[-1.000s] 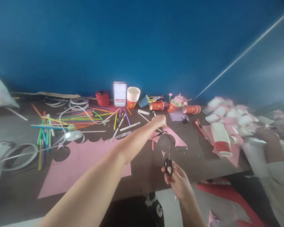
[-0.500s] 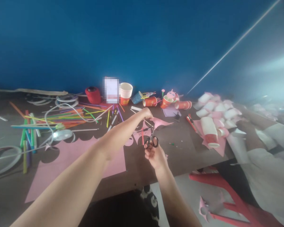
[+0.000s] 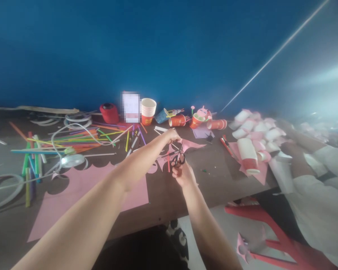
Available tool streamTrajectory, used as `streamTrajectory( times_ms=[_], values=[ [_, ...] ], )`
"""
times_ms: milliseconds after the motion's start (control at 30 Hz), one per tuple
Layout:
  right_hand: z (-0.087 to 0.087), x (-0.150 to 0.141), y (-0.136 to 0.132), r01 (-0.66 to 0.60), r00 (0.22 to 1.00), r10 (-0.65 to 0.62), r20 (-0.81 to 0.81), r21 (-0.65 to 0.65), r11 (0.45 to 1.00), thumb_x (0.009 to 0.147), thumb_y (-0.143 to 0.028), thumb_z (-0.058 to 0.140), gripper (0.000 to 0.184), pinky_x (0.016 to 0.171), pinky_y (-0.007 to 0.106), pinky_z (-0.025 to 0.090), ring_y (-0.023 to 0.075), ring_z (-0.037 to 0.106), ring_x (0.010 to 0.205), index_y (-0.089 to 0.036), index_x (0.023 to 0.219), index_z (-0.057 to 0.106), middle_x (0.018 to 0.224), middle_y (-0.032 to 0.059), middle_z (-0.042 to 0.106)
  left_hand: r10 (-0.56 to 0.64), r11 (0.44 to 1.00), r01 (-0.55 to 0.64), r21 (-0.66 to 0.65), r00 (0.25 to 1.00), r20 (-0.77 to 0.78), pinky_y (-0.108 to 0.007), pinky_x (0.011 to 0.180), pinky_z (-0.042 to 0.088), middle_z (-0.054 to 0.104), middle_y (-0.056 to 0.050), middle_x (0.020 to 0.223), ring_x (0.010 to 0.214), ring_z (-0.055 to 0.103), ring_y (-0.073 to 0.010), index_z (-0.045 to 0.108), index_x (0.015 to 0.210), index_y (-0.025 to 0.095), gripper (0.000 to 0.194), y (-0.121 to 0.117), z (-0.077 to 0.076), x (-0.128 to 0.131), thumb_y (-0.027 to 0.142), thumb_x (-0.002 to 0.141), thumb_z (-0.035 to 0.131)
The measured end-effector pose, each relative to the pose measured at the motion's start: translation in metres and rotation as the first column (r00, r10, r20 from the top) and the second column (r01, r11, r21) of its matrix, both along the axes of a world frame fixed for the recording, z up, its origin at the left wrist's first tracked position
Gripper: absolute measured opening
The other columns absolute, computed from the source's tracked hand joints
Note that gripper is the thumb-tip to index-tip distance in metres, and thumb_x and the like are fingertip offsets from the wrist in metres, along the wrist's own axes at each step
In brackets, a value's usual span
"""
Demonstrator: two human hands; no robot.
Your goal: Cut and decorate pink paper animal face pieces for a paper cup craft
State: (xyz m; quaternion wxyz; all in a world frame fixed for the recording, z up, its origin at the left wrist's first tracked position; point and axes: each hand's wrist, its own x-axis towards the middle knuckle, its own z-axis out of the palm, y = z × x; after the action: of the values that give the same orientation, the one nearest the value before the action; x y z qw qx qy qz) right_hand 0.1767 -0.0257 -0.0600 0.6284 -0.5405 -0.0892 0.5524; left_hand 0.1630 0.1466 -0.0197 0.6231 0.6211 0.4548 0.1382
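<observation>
My right hand [image 3: 183, 174] is closed around the black handles of a pair of scissors [image 3: 178, 160], whose blades point away from me. Just beyond the blades, my left hand [image 3: 174, 135] pinches a piece of pink paper [image 3: 193, 145]; its fingertips are partly hidden. The paper's pointed end sticks out to the right. Beneath and left of the scissors lie pink cut-offs with holes [image 3: 162, 161] and a red strip [image 3: 168, 163]. Under my left forearm spreads a large pink sheet [image 3: 135, 191] with a scalloped upper edge.
Colored sticks [image 3: 73, 140] and a white cable lamp [image 3: 72, 161] lie left. Along the wall stand stacked paper cups [image 3: 148, 110] and decorated red cups [image 3: 196, 120]. At right are a red utility knife [image 3: 227, 144], a paper cup [image 3: 248, 155], a pile of white-pink pieces [image 3: 256, 125] and another person's sleeve [image 3: 317, 198].
The scissors have tilted, with their handles now slightly higher and the loops seen more edge-on. My left hand stays nearly in place on the pink paper. The view has shifted slightly.
</observation>
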Motion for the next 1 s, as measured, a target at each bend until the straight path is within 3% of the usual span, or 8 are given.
streamTrajectory(
  times_ms=[467,767,1000],
  values=[
    [-0.008,0.008,0.005,0.028,1.0,-0.028,0.008,0.028,0.999,0.067,-0.051,0.069,0.039,0.033,0.017,0.019,0.0021,0.032,0.032,-0.019,0.068,0.046,0.057,-0.0043,0.057,0.076,0.997,-0.077,-0.019,0.996,-0.048,-0.025,0.061,0.04,0.065,-0.005,0.06,0.069,0.057,-0.016,0.066,0.071,0.014,0.018,-0.007,0.01,-0.004,0.032,0.074,0.064],
    [-0.009,0.008,0.004,0.045,0.999,-0.045,0.011,0.038,0.998,0.063,-0.048,0.073,0.041,0.033,0.016,0.019,0.001,0.031,0.032,-0.019,0.067,0.045,0.055,-0.005,0.056,0.051,0.997,-0.054,-0.057,0.997,-0.051,-0.027,0.065,0.042,0.064,-0.004,0.06,0.072,0.056,-0.0157,0.064,0.069,0.015,0.015,-0.015,0.023,-0.01,0.029,0.073,0.066],
    [-0.007,0.006,0.004,0.052,0.998,-0.053,0.019,0.03,0.998,0.062,-0.049,0.074,0.043,0.033,0.016,0.019,0.0009,0.031,0.031,-0.019,0.066,0.044,0.054,-0.0051,0.056,0.017,0.997,-0.018,-0.077,1.0,-0.02,-0.027,0.063,0.042,0.064,-0.004,0.058,0.071,0.058,-0.018,0.065,0.069,0.016,0.017,-0.018,0.021,-0.015,0.033,0.069,0.069]
  ],
)
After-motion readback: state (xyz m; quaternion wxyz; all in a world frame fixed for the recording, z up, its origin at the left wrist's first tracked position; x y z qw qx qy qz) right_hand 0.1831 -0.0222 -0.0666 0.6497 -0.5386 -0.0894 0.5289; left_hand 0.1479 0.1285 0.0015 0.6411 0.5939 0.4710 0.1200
